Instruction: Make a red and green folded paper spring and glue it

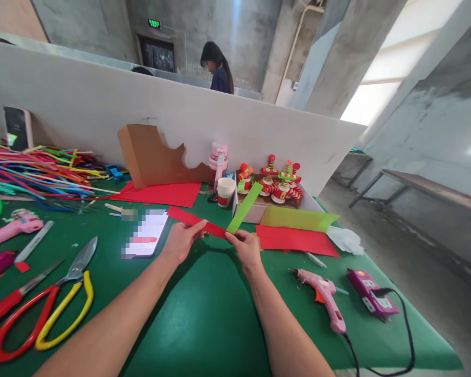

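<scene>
My left hand [180,242] is closed on a red paper strip [181,215], thumb on top, a little above the green tabletop. At the strip's right end, my right hand [246,251] pinches it together with the lower end of a light green paper strip [245,208]. The green strip slants up to the right, at an angle to the red one. I cannot tell whether the two are stuck together. Just beyond my right hand stand a paper cup [225,191] and a white box [250,213] holding several small red-and-green paper figures [279,191].
Red-and-yellow scissors [78,275], a red-handled knife [8,308] and a phone [148,233] lie left. At right are a pink glue gun [325,296], its cord and a purple power strip [371,294]. Red sheets [298,241] and a white partition [94,94] stand beyond; a person is behind it.
</scene>
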Demonstrator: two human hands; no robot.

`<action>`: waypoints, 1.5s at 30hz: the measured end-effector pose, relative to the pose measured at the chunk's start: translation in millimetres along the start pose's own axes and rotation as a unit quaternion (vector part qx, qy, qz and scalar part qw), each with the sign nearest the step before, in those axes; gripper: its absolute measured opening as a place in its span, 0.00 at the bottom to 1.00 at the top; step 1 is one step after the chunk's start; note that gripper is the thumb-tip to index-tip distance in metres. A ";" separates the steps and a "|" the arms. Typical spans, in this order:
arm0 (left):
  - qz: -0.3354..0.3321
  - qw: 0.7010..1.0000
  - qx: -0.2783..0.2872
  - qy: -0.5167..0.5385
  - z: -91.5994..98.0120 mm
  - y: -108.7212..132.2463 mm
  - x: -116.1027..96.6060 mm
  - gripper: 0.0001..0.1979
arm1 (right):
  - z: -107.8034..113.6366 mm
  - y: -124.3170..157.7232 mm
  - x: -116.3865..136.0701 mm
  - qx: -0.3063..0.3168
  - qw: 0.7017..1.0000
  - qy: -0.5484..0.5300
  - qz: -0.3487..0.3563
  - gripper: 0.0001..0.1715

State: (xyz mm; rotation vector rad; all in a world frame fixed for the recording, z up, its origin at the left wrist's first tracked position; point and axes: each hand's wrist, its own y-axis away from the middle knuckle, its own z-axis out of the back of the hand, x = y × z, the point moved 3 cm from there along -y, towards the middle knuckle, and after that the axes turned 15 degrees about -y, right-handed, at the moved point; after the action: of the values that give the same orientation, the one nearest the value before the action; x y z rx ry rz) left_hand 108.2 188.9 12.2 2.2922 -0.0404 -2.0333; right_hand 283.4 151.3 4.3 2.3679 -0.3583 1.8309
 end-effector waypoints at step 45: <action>0.014 0.988 0.131 -0.076 -20.8 20.3 10.8 0.23 | -17.9 8.9 -16.7 -0.051 0.974 -0.204 -0.079 0.20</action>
State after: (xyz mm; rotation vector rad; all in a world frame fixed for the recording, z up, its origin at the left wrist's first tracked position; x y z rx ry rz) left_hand 130.8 168.7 5.4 2.2517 -0.3672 -2.3075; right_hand 260.3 148.9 -7.6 2.6035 -0.2839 1.2211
